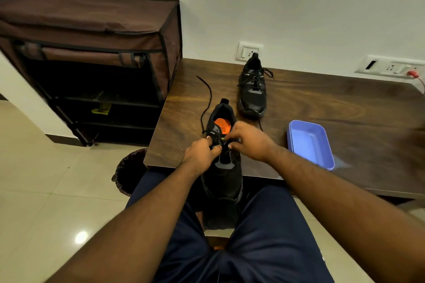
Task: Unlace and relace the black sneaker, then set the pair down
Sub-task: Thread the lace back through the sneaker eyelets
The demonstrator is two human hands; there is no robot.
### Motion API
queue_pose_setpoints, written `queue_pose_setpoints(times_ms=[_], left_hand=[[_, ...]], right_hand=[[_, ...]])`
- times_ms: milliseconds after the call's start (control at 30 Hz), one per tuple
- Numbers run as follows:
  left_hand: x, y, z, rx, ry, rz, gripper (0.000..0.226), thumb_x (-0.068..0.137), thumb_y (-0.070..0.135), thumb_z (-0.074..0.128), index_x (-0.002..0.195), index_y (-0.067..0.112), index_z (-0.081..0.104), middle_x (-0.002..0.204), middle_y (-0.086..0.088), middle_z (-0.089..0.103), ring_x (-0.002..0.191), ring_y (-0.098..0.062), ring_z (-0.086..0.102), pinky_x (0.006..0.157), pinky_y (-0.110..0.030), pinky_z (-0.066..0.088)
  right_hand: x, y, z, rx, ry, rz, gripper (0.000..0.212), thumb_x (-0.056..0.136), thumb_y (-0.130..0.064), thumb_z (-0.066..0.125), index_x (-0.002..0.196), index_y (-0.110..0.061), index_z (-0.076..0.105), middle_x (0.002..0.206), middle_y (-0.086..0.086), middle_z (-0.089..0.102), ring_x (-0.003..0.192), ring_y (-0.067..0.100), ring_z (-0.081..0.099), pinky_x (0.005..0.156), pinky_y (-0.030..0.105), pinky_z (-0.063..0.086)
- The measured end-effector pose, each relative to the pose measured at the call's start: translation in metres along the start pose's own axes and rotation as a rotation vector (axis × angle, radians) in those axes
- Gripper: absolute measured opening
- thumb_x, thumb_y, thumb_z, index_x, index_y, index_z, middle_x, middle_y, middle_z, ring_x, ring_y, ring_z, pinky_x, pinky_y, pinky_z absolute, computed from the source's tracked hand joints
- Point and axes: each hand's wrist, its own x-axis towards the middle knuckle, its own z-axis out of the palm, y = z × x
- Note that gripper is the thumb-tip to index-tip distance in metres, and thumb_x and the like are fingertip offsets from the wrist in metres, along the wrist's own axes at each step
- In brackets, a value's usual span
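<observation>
Sneaker point(224, 163) number one, the black one I was working on, sat at the near edge of the wooden table point(322, 108), toe pointing back at me and hanging off the edge over my lap, heel toward the wall. You could see the orange insole point(222, 125) through the opening.

My left hand point(201, 155) was curled up on the left side of the tongue area, fingers pinching the lace point(206, 108) right at the eyelets. My right hand point(249, 142) was doing the same from the other side, fingertips pinched on the lace near the middle of the shoe. Both hands were almost touching each other over the tongue.

One loose end of the lace ran out from the left side of the shoe and curved away across the table toward the wall, its tip lying on the wood.

The second sneaker point(251, 89) stood farther back on the table, close to the wall, fully laced with its ends flopped out to the right. Its toe sat just beyond the heel of the one I held.

Off to the right, near the table edge, was an empty purple plastic tray point(310, 145). A brown fabric shoe rack point(92, 57) stood left of the table, front flap rolled up.
</observation>
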Motion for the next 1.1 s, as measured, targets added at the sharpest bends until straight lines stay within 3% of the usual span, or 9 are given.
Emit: queue_pose_setpoints(times_ms=[267, 333, 467, 633, 733, 833, 933, 1000, 1100], left_hand=[[-0.001, 0.003, 0.000, -0.070, 0.003, -0.063, 0.030, 0.088, 0.043, 0.059, 0.106, 0.020, 0.066, 0.098, -0.005, 0.067, 0.091, -0.025, 0.063, 0.079, -0.033, 0.052], [0.000, 0.005, -0.001, -0.174, 0.016, -0.102, 0.027, 0.083, 0.042, 0.064, 0.097, 0.019, 0.069, 0.092, -0.004, 0.068, 0.086, -0.023, 0.065, 0.080, -0.035, 0.056], [-0.002, 0.007, 0.006, -0.171, 0.042, -0.120, 0.031, 0.085, 0.043, 0.061, 0.103, 0.019, 0.067, 0.098, -0.006, 0.068, 0.091, -0.027, 0.065, 0.082, -0.038, 0.055], [-0.013, -0.005, 0.025, -0.214, -0.017, -0.014, 0.102, 0.067, 0.074, 0.061, 0.150, 0.025, 0.031, 0.143, -0.004, 0.050, 0.129, -0.025, 0.050, 0.103, -0.044, 0.046], [-0.018, -0.005, 0.031, -0.140, -0.037, 0.000, 0.122, 0.064, 0.064, 0.078, 0.156, 0.023, 0.010, 0.160, -0.007, 0.023, 0.142, -0.026, 0.034, 0.110, -0.045, 0.039], [-0.023, -0.002, 0.030, -0.266, 0.100, 0.047, 0.105, 0.070, 0.047, 0.083, 0.153, 0.022, 0.023, 0.156, -0.005, 0.031, 0.139, -0.024, 0.038, 0.109, -0.041, 0.040], [-0.034, 0.003, 0.026, -0.469, 0.365, 0.209, 0.070, 0.078, 0.017, 0.079, 0.139, 0.026, 0.046, 0.136, 0.005, 0.048, 0.118, -0.004, 0.053, 0.097, -0.025, 0.050], [-0.041, 0.007, 0.020, -0.507, 0.401, 0.325, 0.062, 0.080, 0.002, 0.074, 0.135, 0.022, 0.054, 0.134, 0.006, 0.048, 0.109, 0.003, 0.054, 0.089, -0.014, 0.049], [-0.049, 0.008, 0.009, -0.479, 0.361, 0.390, 0.026, 0.082, -0.001, 0.070, 0.102, 0.014, 0.075, 0.107, 0.001, 0.067, 0.095, -0.006, 0.065, 0.083, -0.023, 0.055]], right_hand=[[0.005, 0.003, -0.011, -0.251, 0.104, -0.050, 0.021, 0.095, -0.030, 0.054, 0.107, -0.015, 0.062, 0.112, 0.002, 0.049, 0.094, 0.020, 0.056, 0.068, 0.036, 0.049], [0.016, 0.022, -0.044, -0.274, 0.215, 0.068, 0.020, 0.095, -0.032, 0.055, 0.104, -0.017, 0.066, 0.114, 0.000, 0.048, 0.095, 0.019, 0.055, 0.070, 0.035, 0.049], [0.025, 0.034, -0.062, -0.147, 0.172, 0.184, 0.015, 0.093, -0.032, 0.059, 0.100, -0.023, 0.069, 0.115, -0.001, 0.056, 0.099, 0.022, 0.059, 0.084, 0.042, 0.052], [0.016, 0.017, -0.022, 0.134, 0.187, 0.115, 0.010, 0.093, -0.021, 0.059, 0.100, -0.023, 0.066, 0.094, -0.010, 0.059, 0.090, 0.011, 0.059, 0.079, 0.030, 0.047], [0.009, 0.012, -0.008, 0.262, 0.163, 0.125, 0.009, 0.091, -0.019, 0.063, 0.098, -0.023, 0.068, 0.091, -0.010, 0.065, 0.085, 0.008, 0.061, 0.079, 0.032, 0.052], [-0.005, -0.001, -0.002, 0.417, 0.166, 0.103, 0.008, 0.089, -0.016, 0.066, 0.090, -0.022, 0.070, 0.083, -0.009, 0.066, 0.074, 0.003, 0.060, 0.073, 0.029, 0.053], [-0.025, -0.013, 0.002, 0.590, 0.198, 0.139, 0.013, 0.088, -0.016, 0.067, 0.086, -0.028, 0.072, 0.081, -0.008, 0.070, 0.074, 0.001, 0.062, 0.071, 0.019, 0.047], [-0.038, -0.024, 0.008, 0.729, 0.200, 0.122, 0.012, 0.088, -0.012, 0.067, 0.088, -0.022, 0.073, 0.081, -0.005, 0.071, 0.073, 0.002, 0.063, 0.069, 0.018, 0.048], [-0.056, -0.029, 0.012, 0.827, 0.158, 0.096, 0.009, 0.088, -0.007, 0.068, 0.091, -0.013, 0.073, 0.077, -0.004, 0.068, 0.065, -0.001, 0.059, 0.064, 0.014, 0.046]])
